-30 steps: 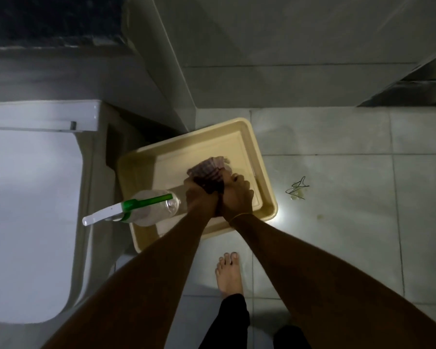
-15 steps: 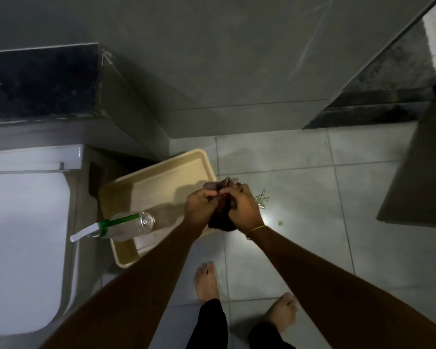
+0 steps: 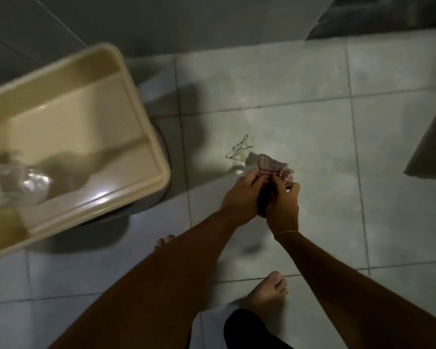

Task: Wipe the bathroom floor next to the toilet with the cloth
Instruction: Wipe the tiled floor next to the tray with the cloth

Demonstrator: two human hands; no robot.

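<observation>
Both hands close on the cloth [image 3: 271,165]: the left hand [image 3: 241,197] pinches 1 side, the right hand [image 3: 283,205] grips the other, and its pinkish bunched end sticks up above the fingers. Held pressed together like this, the cloth is probably being wrung or folded into a pad before it goes down. It hangs in the air over the floor [image 3: 312,137], not touching it. Just beyond the cloth lies a wet patch [image 3: 239,162] with a thin bent wire-like thing [image 3: 239,147], likely the first spot to wipe. Well left of the cloth stands the beige tub [image 3: 141,127], with a blurred clear bottle [image 3: 23,182] over it. A bare foot [image 3: 267,295] stands nearer the person than the cloth.
</observation>
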